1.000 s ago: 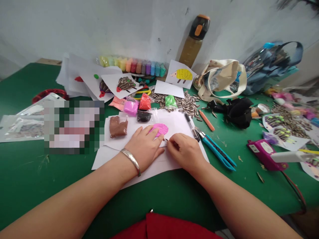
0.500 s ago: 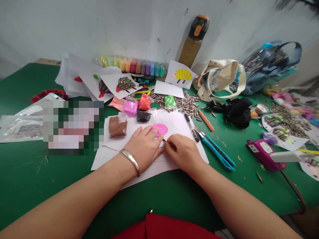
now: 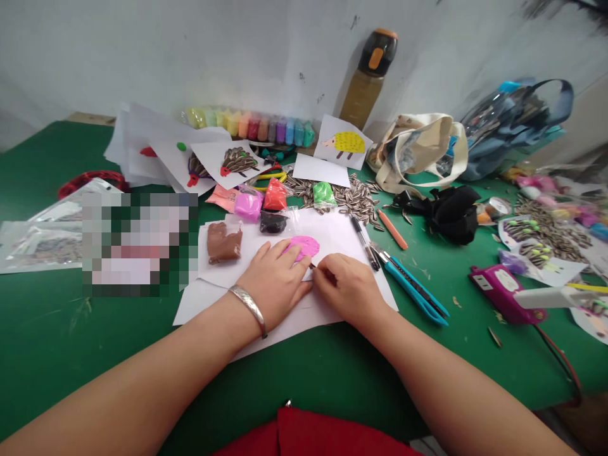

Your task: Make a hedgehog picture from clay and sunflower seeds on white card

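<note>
Head view: pink oval (image 3: 308, 246) is down on the white paper (image 3: 332, 225) at mid-counter (image 3: 294, 380), pressed flat; the part that shows carries no seeds. My read: early stage, base shape laid, detail work at its edge in hand, surface otherwise bare. Lower-left rim is under fingers, can't check it. For contrast, the card (image 3: 239, 163) at back has a seed-covered shape; loose seeds (image 3: 361, 199) sit behind the paper, untouched. Brown clay (image 3: 223, 244) is on the paper's left part, black clay (image 3: 273, 221) at its far edge. Pose: forearms come in from both lower corners and converge at the oval. Left hand (image 3: 275, 275) palm down, fingers extended and slightly spread, tips over the oval's near-left side, steadying by the look of it; gripping nothing. Right hand (image 3: 349, 285) rests on its outer edge, fingers curled, thumb and index apparently pinching a small dark piece (image 3: 311, 266) just beside the oval's lower right; too small to identify.
</note>
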`<action>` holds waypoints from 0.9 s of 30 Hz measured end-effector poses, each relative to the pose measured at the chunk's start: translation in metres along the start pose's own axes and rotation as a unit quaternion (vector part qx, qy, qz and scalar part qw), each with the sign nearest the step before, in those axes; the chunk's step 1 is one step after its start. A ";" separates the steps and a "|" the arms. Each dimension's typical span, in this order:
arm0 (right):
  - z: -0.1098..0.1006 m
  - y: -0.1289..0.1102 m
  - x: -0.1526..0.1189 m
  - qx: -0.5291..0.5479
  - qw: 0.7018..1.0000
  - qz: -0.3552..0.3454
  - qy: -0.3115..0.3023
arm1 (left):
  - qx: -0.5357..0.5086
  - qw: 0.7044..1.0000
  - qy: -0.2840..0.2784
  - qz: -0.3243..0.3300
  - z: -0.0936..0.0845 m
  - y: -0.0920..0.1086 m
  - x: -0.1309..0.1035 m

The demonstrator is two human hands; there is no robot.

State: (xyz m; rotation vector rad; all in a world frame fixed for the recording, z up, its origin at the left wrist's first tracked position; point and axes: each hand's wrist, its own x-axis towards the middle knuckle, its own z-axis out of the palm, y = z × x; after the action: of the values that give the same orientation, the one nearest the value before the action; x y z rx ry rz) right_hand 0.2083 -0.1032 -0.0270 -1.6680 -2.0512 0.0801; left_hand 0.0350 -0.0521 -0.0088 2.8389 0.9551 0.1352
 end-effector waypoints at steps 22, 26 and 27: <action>0.000 0.002 0.007 0.019 0.999 0.024 -0.025 | -0.001 1.000 0.005 0.009 -0.001 -0.001 0.001; 0.000 0.001 0.007 0.027 0.999 0.035 -0.021 | -0.008 1.000 0.008 0.002 0.000 -0.001 0.001; 0.000 0.001 0.007 0.025 0.999 0.035 -0.023 | -0.010 1.000 0.007 -0.001 0.000 0.000 0.001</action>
State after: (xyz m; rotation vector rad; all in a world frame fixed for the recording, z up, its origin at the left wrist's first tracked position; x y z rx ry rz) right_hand 0.2084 -0.0965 -0.0255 -1.7215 -2.0071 0.1925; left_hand 0.0352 -0.0514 -0.0088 2.8236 0.9536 0.1638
